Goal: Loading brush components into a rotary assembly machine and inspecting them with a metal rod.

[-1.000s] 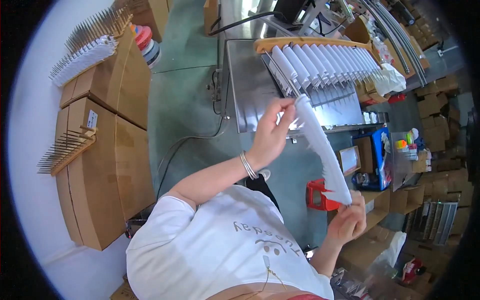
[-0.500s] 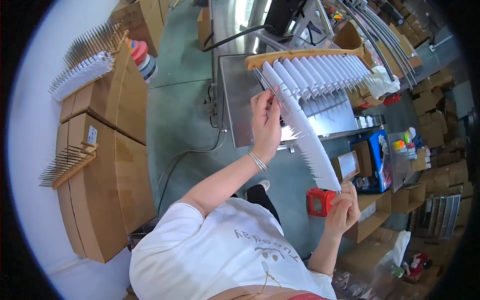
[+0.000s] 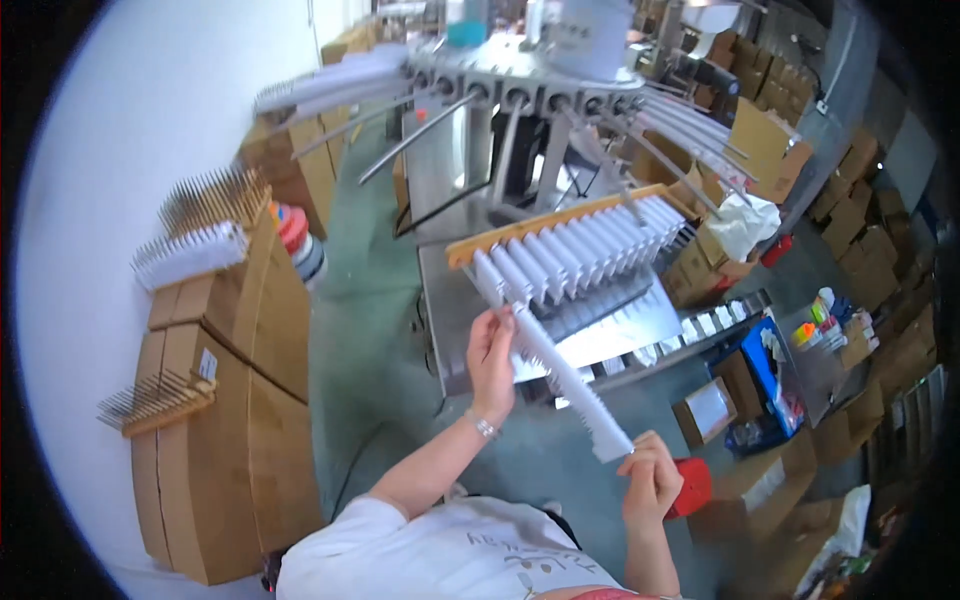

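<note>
A long white strip with a jagged edge (image 3: pixel 570 385) slants down to the right between my hands, apparently on a thin rod. My left hand (image 3: pixel 490 362) is closed at its upper end, thumb and fingers pinching. The fingers of my right hand (image 3: pixel 652 472) are closed round the lower end. Just beyond my left hand, a wooden bar (image 3: pixel 575 220) carries a row of white tubes (image 3: pixel 562 262) on metal rods. One tube at the row's left end lines up with the strip; whether they touch I cannot tell.
A metal table (image 3: pixel 440 325) lies under the rack. Beyond it, a round machine (image 3: pixel 520 75) has rods radiating outward. Stacked cartons (image 3: pixel 225 450) at left bear spiked wooden racks (image 3: pixel 155 405). A red stool (image 3: pixel 692 487) stands by my right hand, with a blue crate (image 3: pixel 765 365) farther right.
The view has tilted up, bringing the round machine into sight. Both hands still hold the strip, which now shows a narrower side.
</note>
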Demonstrator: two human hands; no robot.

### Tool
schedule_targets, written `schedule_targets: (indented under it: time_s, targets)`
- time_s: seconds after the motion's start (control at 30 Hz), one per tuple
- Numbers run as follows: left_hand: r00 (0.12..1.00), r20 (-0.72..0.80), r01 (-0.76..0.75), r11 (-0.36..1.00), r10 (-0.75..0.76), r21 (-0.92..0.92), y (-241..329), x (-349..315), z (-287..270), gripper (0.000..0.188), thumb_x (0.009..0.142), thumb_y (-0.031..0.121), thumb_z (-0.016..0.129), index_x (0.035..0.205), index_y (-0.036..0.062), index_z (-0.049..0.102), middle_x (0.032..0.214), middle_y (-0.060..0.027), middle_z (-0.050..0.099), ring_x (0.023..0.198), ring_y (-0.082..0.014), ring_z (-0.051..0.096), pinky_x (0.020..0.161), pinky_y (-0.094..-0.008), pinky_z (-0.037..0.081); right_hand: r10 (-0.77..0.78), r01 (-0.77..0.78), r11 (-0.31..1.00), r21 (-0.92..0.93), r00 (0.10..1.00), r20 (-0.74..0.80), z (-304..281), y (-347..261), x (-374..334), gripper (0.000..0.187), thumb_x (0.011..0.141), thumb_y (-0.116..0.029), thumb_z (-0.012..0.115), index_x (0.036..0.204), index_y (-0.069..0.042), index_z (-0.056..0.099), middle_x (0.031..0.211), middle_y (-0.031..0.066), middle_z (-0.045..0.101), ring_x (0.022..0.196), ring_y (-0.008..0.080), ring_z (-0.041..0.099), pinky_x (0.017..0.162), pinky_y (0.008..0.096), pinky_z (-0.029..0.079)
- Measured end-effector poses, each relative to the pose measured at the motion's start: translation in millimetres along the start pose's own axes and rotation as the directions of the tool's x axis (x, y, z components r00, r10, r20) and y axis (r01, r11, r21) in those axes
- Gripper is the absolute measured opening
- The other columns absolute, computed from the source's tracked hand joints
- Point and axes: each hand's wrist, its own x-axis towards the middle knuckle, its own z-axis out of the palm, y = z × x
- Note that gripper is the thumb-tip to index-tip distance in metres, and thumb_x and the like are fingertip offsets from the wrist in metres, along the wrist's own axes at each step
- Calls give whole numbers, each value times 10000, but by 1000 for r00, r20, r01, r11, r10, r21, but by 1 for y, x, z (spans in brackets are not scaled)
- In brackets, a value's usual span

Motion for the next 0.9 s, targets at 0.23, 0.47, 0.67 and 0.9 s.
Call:
schedule_targets:
  time_s: [0.23, 0.47, 0.67, 0.9]
  targets:
    - [996, -28, 86, 995, -87, -48, -19, -68, 46, 107, 918, 147, 543, 932, 43, 560, 846, -8, 556, 877, -95, 541, 760, -231, 407, -73, 66, 988, 140, 997, 40, -111, 9, -23, 157, 754, 48, 477, 620, 5, 546, 628, 74, 483, 613, 179, 443, 566, 303, 346]
    - [811, 205, 537, 836, -549, 112, -142, -102, 159, 208, 904, 189, 534, 864, -7, 590, 833, -96, 635, 791, -191, 615, 775, -309, 467, -285, 338, 876, -344, 938, 196, -225, 14, -56, 145, 730, -218, 693, 727, -103, 604, 698, 15, 513, 650, 214, 493, 629, 338, 356]
    - [447, 353, 586, 568, -822, 578, -256, -149, 234, 279, 903, 246, 514, 853, -3, 630, 848, -102, 661, 817, -153, 608, 689, -260, 474, -146, 457, 793, -403, 785, 601, -275, 17, -43, 209, 693, -224, 714, 857, -148, 610, 707, -18, 496, 683, 158, 516, 668, 329, 361]
    - [298, 406, 682, 491, -864, 542, -337, -171, 286, 311, 917, 282, 474, 837, 19, 620, 851, -79, 640, 831, -145, 591, 763, -267, 446, 85, -63, 991, -115, 976, 201, -357, 127, 6, 153, 783, -98, 639, 929, -54, 621, 830, 53, 586, 769, 193, 564, 709, 324, 427]
